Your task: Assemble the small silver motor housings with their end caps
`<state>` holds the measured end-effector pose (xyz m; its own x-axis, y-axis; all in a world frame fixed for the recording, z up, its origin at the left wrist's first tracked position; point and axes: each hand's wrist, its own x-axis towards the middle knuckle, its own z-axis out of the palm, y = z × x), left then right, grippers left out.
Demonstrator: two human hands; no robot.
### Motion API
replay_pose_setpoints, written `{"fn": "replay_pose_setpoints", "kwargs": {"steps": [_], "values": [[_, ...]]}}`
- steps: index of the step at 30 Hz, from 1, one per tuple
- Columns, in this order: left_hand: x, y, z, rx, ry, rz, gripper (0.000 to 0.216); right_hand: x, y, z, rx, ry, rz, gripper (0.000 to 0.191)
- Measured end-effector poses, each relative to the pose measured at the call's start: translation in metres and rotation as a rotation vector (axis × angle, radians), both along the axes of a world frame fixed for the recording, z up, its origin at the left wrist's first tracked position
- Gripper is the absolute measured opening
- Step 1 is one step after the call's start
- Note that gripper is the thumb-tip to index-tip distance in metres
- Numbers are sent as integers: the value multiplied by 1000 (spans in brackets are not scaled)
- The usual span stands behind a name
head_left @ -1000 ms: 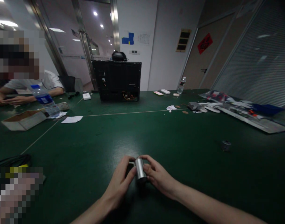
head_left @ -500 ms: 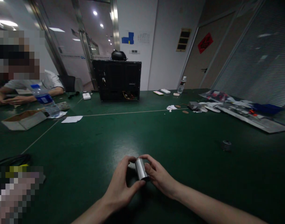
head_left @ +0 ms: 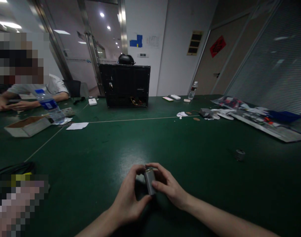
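A: Where the table [head_left: 165, 138] is viewed at its 6 o'clock side, what is held?

B: A metal cylinder [head_left: 149, 180] is pinched there, slightly tilted. It is gripped by the left hand [head_left: 129, 199] from 9 o'clock and by the right hand [head_left: 168, 189] from 3 o'clock, fingers curled shut.

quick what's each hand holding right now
left hand: closed on the metal cylinder, gripping its left side.
right hand: closed on the same metal cylinder, from the right.
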<state>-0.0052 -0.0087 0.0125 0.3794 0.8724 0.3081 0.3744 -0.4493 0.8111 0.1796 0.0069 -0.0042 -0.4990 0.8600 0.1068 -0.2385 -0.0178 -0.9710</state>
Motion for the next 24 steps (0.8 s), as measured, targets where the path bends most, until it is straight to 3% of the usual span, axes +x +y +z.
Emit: {"fn": "replay_pose_setpoints", "kwargs": {"steps": [8, 24], "values": [[1, 1, -7, 0, -5, 25, 58, 0, -1, 4, 92, -73, -16, 53], [1, 0, 4, 24, 28, -21, 58, 0, -2, 5, 81, -65, -29, 49]]}}
